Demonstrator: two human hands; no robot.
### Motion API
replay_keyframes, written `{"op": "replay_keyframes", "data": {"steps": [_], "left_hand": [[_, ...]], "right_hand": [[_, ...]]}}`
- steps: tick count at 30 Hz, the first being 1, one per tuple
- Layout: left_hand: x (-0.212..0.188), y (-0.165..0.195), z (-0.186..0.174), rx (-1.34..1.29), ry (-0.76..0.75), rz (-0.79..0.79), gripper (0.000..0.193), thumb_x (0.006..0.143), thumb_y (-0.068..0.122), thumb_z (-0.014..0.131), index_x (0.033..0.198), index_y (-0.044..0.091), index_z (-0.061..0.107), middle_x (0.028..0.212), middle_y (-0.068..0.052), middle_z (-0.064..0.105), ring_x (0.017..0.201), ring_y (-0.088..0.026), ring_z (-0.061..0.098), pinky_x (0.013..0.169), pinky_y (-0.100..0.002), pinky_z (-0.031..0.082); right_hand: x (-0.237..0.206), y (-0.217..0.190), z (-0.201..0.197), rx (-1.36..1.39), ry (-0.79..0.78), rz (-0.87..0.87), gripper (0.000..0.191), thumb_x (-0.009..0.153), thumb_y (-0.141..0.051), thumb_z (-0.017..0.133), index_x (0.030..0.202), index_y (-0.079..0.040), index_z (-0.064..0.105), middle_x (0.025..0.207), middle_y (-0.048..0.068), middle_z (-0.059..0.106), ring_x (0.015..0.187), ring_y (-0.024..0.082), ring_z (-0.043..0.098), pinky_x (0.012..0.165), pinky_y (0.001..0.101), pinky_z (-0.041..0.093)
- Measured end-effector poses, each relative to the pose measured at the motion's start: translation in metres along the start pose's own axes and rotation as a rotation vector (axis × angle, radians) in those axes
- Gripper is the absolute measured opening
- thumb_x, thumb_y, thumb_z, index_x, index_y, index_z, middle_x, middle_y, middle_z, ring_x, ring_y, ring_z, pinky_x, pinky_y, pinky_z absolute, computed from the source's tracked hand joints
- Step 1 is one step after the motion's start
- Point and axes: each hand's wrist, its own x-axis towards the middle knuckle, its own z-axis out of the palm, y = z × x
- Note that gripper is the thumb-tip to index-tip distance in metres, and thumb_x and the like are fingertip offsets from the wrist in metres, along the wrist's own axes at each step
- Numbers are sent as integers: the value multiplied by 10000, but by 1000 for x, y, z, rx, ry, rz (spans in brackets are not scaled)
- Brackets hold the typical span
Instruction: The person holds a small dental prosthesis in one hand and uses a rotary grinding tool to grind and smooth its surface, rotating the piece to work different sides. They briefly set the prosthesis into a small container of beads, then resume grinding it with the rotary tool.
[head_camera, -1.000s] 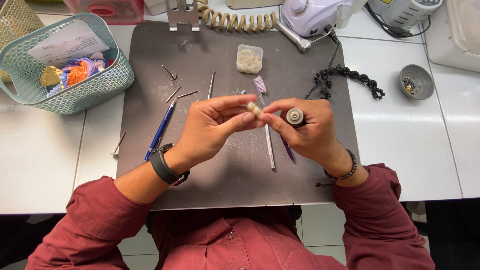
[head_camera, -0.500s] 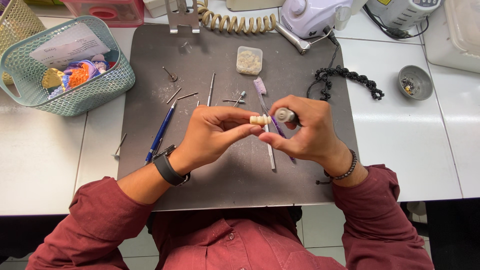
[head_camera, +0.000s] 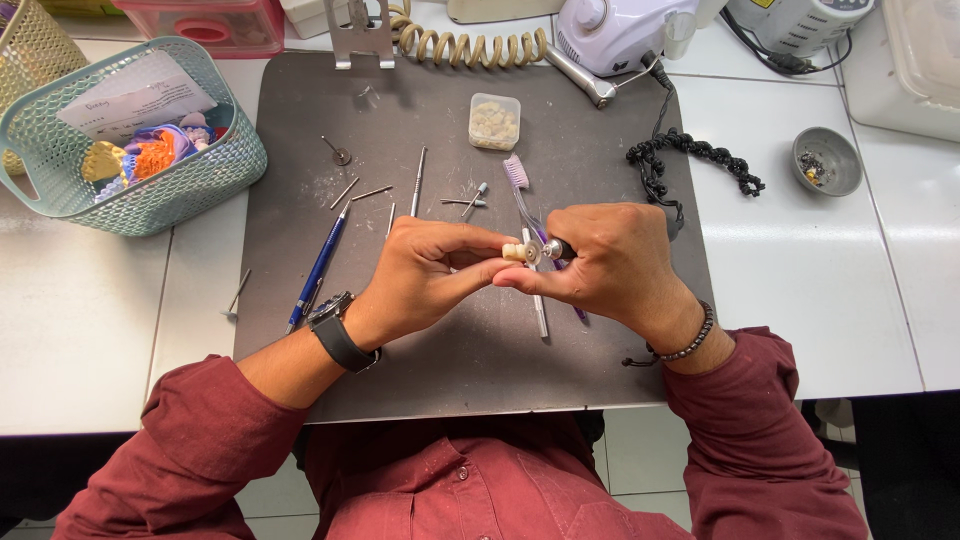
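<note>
At the centre of the frame, over the dark mat (head_camera: 480, 370), the left hand (head_camera: 425, 275) pinches a small pale piece (head_camera: 514, 253) between fingertips, and the right hand (head_camera: 610, 265) is closed around a rotary tool (head_camera: 555, 249) whose disc touches that piece. Just beyond the hands lie a toothbrush (head_camera: 518, 182), thin metal rods (head_camera: 418, 182) and a blue pen (head_camera: 320, 265), with a small clear box (head_camera: 494, 121) higher up. A teal basket (head_camera: 190, 195) sits at the upper left, a grey dish (head_camera: 828, 160) at the upper right
</note>
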Motion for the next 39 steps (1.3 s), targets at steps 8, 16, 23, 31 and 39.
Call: {"op": "replay_keyframes", "data": {"steps": [8,16,23,31,39], "left_hand": [[0,0,0,0,-11,-8,185,937,76,760,1108,6,767,966,-85,814,870,-119,796,791,-236,653],[1,-1,0,-20,-50,17,181,946,76,756,1111,1,762,989,-89,811,901,-138,801,819,-252,657],[2,-1,0,15,-49,26,184,938,78,763,1106,3,762,981,-93,812,900,-137,803,809,-252,656],[1,-3,-1,5,-47,-3,187,933,77,760,1104,0,763,977,-95,813,897,-135,802,808,-254,656],[-3,-11,3,-317,-37,-185,227,951,79,745,1154,-22,743,1082,-105,797,983,-139,773,899,-279,651]], "right_hand": [[0,-2,-2,15,-22,-7,678,759,-704,813,584,-127,503,517,18,478,437,210,497,422,364,346],[2,-2,-6,-15,-38,-5,687,729,-724,814,572,-128,512,505,21,482,426,205,510,401,359,347],[2,-3,-7,-43,-42,-10,690,728,-733,806,575,-126,513,505,29,486,432,216,521,403,362,349],[2,-3,-5,-25,-49,-4,681,738,-723,808,578,-131,512,504,23,485,425,209,506,401,363,341],[1,-3,-4,0,3,45,724,688,-740,822,565,-107,492,487,38,457,397,224,465,401,365,341]]}}
